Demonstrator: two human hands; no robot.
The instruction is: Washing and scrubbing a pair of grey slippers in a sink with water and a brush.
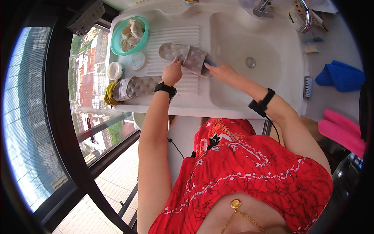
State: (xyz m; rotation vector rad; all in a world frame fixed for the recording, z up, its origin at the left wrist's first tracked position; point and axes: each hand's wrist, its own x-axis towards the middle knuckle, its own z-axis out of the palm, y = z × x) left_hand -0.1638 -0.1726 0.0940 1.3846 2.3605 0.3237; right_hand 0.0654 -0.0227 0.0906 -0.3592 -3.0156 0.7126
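Note:
A grey slide sandal [195, 58] lies slantwise over the ribbed drainboard, its right end reaching the basin. My left hand [173, 71] grips its near edge beside the strap, fingers on the sole. At the right end, my right hand [223, 73] holds a blue item [209, 62] against the inside of the sandal by the strap; most of that item is hidden, so its kind cannot be told. The second grey sandal [143, 86] rests on the drainboard left of my left wrist, touching a yellow-green cloth [111, 94].
Left on the sink stand a teal basin [112, 41] with a pale wet cloth, an open white tub [115, 70] and a round lid [136, 60]. Right of the sink lie a scrub brush [308, 87] and a blue cloth [339, 76]. A faucet [263, 9] overhangs the basin.

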